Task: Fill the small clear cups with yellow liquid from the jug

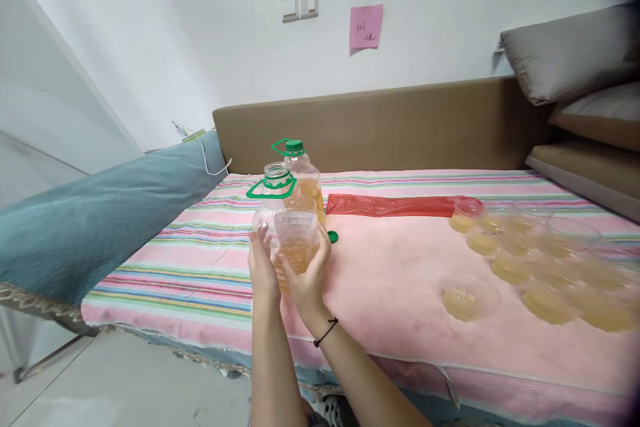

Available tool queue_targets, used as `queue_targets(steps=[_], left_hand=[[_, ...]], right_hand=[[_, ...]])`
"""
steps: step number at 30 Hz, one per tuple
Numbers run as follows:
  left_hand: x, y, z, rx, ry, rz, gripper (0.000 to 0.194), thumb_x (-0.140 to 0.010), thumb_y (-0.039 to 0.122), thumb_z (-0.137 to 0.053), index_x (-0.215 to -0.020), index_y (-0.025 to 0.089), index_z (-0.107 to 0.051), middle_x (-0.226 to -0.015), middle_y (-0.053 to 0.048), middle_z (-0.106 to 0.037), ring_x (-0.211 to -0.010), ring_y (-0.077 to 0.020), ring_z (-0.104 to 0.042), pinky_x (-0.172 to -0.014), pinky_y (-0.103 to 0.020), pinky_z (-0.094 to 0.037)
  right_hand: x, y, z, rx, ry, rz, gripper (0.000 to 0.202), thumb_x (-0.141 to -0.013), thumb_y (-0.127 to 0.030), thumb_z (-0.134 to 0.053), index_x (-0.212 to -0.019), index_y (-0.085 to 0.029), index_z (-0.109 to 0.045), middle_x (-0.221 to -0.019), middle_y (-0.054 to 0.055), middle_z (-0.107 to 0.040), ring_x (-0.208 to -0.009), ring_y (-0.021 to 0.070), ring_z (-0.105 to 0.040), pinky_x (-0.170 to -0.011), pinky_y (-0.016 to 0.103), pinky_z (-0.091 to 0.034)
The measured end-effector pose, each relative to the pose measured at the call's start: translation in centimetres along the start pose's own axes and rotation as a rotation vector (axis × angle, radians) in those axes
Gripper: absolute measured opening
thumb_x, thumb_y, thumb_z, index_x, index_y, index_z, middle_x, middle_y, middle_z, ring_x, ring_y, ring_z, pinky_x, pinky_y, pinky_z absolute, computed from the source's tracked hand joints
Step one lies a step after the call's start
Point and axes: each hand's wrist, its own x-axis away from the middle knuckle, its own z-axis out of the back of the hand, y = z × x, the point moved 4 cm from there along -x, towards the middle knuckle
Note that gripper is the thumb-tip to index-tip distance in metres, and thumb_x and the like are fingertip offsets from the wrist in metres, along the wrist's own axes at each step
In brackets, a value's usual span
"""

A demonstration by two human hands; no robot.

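My right hand (306, 275) is closed around a clear plastic cup (295, 225), its thumb across the near side and its fingers on the far right. I cannot make out whether more than one cup is nested there. Beside the cup's left edge is my left hand (263, 265), fingers loosely bent and apart, with no clear hold on anything. Right behind both hands stands an uncapped clear bottle (275, 180) with a green carry ring and yellowish liquid inside. Farther back is a second bottle (307, 173), its green cap on. A loose green cap (333, 237) lies right of my hands.
Several clear cups of yellowish liquid (513, 267) crowd the right side, with one separate cup (463, 300) nearer the middle. A red plastic bag (390, 205) stretches along the striped cloth (190, 240). Behind are a brown backrest (370, 127) and stacked cushions (580, 57).
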Motion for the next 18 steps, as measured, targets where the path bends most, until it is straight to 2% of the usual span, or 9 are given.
queue_targets(steps=[4, 9, 11, 13, 14, 15, 16, 17, 18], left_hand=[[-0.3, 0.1, 0.3, -0.023, 0.038, -0.088, 0.066, -0.089, 0.066, -0.033, -0.132, 0.021, -0.052, -0.141, -0.013, -0.053, -0.130, -0.0271, -0.051, -0.110, -0.044, -0.037], [1.2, 2.4, 1.0, -0.053, 0.292, -0.334, 0.051, -0.091, 0.046, -0.044, -0.131, 0.015, -0.048, -0.143, -0.013, -0.046, -0.137, -0.0214, -0.039, -0.117, -0.037, -0.025], [3.1, 3.7, 0.7, -0.052, 0.421, -0.498, 0.044, -0.089, 0.040, -0.044, -0.127, 0.017, -0.049, -0.141, -0.011, -0.045, -0.137, -0.0202, -0.037, -0.118, -0.038, -0.023], [6.3, 4.8, -0.4, -0.029, 0.464, -0.784, 0.038, -0.086, 0.038, -0.048, -0.118, 0.019, -0.054, -0.134, -0.010, -0.051, -0.133, -0.0226, -0.042, -0.116, -0.042, -0.027], [8.1, 5.1, -1.2, 0.011, 0.396, -0.900, 0.036, -0.085, 0.039, -0.050, -0.116, 0.021, -0.055, -0.131, -0.009, -0.053, -0.132, -0.0242, -0.045, -0.114, -0.045, -0.031], [9.9, 5.2, -2.2, 0.059, 0.241, -0.961, 0.036, -0.085, 0.041, -0.052, -0.115, 0.023, -0.056, -0.127, -0.007, -0.056, -0.127, -0.0253, -0.049, -0.111, -0.047, -0.035], [11.6, 5.0, -3.6, 0.100, -0.018, -0.936, 0.033, -0.087, 0.042, -0.051, -0.114, 0.024, -0.058, -0.121, -0.006, -0.060, -0.122, -0.0252, -0.054, -0.109, -0.047, -0.038], [13.4, 4.5, -5.1, 0.140, -0.315, -0.830, 0.036, -0.090, 0.046, -0.045, -0.115, 0.024, -0.059, -0.119, -0.007, -0.063, -0.120, -0.0255, -0.056, -0.107, -0.048, -0.040], [15.4, 3.8, -6.6, 0.169, -0.611, -0.675, 0.046, -0.091, 0.055, -0.039, -0.118, 0.024, -0.059, -0.119, -0.009, -0.064, -0.119, -0.0265, -0.057, -0.105, -0.048, -0.043]], right_hand=[[-0.6, -1.4, 3.2, 0.022, 0.031, 0.092, 0.062, -0.089, -0.038, -0.053, -0.142, -0.019, -0.028, -0.141, 0.018, -0.039, -0.136, 0.0300, -0.038, -0.106, 0.059, -0.039], [-2.2, -2.9, 10.5, 0.081, 0.186, 0.303, 0.061, -0.090, -0.043, -0.043, -0.144, -0.019, -0.026, -0.146, 0.018, -0.027, -0.140, 0.0354, -0.029, -0.106, 0.069, -0.028], [-2.6, -3.3, 13.6, 0.117, 0.215, 0.394, 0.061, -0.089, -0.046, -0.043, -0.144, -0.023, -0.028, -0.146, 0.014, -0.028, -0.139, 0.0350, -0.030, -0.107, 0.071, -0.025], [-2.4, -3.7, 16.2, 0.165, 0.213, 0.518, 0.063, -0.088, -0.053, -0.042, -0.145, -0.029, -0.030, -0.146, 0.010, -0.031, -0.136, 0.0335, -0.035, -0.109, 0.070, -0.022], [-1.8, -4.1, 17.1, 0.202, 0.186, 0.614, 0.065, -0.087, -0.058, -0.040, -0.145, -0.031, -0.032, -0.146, 0.007, -0.033, -0.133, 0.0324, -0.040, -0.110, 0.069, -0.024], [-1.0, -4.6, 17.7, 0.258, 0.164, 0.705, 0.065, -0.087, -0.062, -0.035, -0.145, -0.034, -0.033, -0.147, 0.004, -0.035, -0.129, 0.0299, -0.045, -0.110, 0.065, -0.028], [-0.1, -5.1, 18.0, 0.331, 0.159, 0.764, 0.062, -0.088, -0.063, -0.030, -0.145, -0.040, -0.031, -0.147, -0.001, -0.037, -0.124, 0.0261, -0.050, -0.110, 0.060, -0.034], [1.0, -5.6, 18.0, 0.413, 0.149, 0.809, 0.059, -0.089, -0.063, -0.026, -0.146, -0.045, -0.028, -0.146, -0.005, -0.040, -0.119, 0.0229, -0.055, -0.107, 0.055, -0.041], [1.8, -5.9, 18.1, 0.515, 0.232, 0.726, 0.051, -0.092, -0.055, -0.024, -0.144, -0.056, -0.021, -0.144, -0.013, -0.043, -0.115, 0.0178, -0.058, -0.102, 0.047, -0.047]])
